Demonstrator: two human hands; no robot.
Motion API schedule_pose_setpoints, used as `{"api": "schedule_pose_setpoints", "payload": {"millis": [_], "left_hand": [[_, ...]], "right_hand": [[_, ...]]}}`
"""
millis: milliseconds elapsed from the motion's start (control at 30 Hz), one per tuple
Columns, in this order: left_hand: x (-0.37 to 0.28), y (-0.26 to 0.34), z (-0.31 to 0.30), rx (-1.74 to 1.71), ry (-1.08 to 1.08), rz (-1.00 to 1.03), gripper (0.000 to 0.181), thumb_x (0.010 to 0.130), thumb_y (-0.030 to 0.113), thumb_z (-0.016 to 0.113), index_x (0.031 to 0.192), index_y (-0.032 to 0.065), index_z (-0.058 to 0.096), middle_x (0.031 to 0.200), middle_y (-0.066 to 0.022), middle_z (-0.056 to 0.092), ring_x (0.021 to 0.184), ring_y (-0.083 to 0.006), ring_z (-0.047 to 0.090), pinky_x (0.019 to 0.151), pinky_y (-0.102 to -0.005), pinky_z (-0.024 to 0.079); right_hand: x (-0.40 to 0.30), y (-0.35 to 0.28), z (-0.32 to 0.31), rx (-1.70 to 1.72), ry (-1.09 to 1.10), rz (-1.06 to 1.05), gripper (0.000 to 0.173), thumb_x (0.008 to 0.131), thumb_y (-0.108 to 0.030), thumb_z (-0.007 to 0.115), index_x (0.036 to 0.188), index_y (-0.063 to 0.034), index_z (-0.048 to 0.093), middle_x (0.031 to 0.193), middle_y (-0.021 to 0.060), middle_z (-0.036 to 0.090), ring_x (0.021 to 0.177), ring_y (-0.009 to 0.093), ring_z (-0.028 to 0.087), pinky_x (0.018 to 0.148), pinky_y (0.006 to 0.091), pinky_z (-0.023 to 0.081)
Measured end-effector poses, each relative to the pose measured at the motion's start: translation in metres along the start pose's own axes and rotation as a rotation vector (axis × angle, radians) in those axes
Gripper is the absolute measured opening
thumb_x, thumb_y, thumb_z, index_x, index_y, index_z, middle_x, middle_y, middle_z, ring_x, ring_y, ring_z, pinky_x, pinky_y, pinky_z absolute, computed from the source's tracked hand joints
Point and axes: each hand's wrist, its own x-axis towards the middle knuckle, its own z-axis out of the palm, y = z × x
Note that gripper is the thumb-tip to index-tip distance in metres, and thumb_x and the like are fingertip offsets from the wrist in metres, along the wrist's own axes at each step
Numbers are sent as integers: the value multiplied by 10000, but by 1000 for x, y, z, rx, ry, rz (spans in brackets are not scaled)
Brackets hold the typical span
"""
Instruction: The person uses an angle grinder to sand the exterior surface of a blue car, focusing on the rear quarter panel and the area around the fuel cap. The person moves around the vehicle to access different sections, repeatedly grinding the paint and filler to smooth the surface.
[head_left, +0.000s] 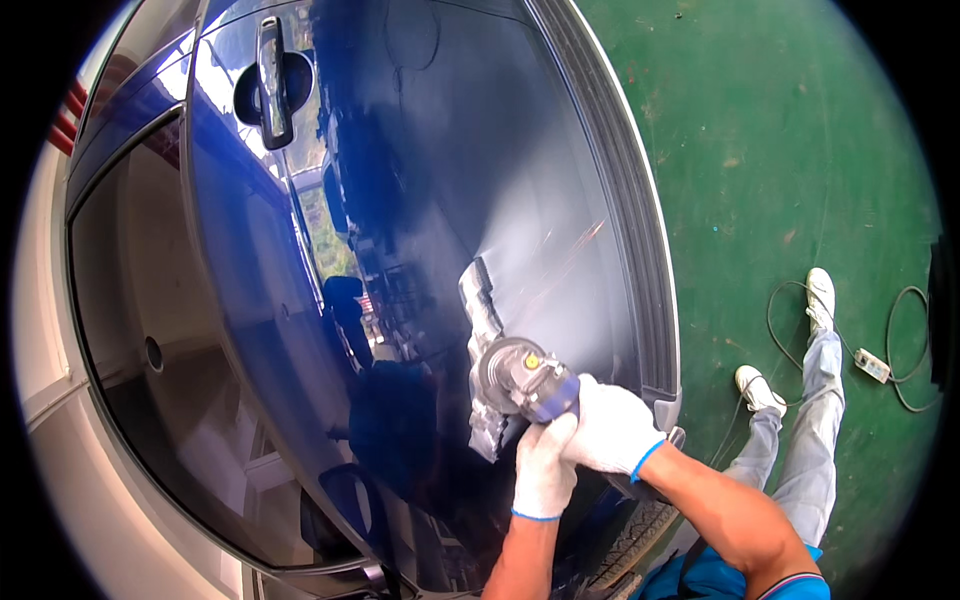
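Observation:
Both my hands wear white knit gloves with blue cuffs and hold an angle grinder (532, 382). My right hand (611, 424) wraps the grinder's body behind its head. My left hand (546, 469) grips it lower down, close against the right. The grinder's disc lies over a jagged strip of bare, silvery metal (480, 296) in a dark blue car door panel (420, 225). Thin orange spark streaks cross the panel beyond the disc. The grinder's head and guard hide the middle of the strip, and my gloves cover most of the grinder's body.
A chrome door handle (274, 82) and a dark side window (150, 300) are at left. Ribbed black trim (634, 217) edges the panel, with a tyre (634, 540) below. On the green floor (750, 150), a power strip (872, 365) and looped cable lie near my white shoes (820, 296).

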Motion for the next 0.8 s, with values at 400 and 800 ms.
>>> {"api": "schedule_pose_setpoints", "payload": {"millis": [400, 800], "left_hand": [[19, 19, 11, 58, -31, 33, 524, 990, 259, 707, 1382, -68, 588, 1323, -140, 673, 1195, -230, 663, 1039, -366, 513], [48, 46, 28, -6, -115, 76, 484, 1007, 202, 690, 1393, -71, 584, 1370, -162, 656, 1260, -253, 642, 1106, -384, 480]], "right_hand": [[21, 1, -9, 60, 79, -42, 605, 849, -396, 684, 1180, 99, 575, 1030, 314, 731, 1024, 469, 723, 934, 488, 570], [41, -16, -35, 113, 176, -136, 646, 835, -420, 701, 1162, 127, 591, 1018, 333, 724, 1029, 473, 721, 942, 474, 568]]}}
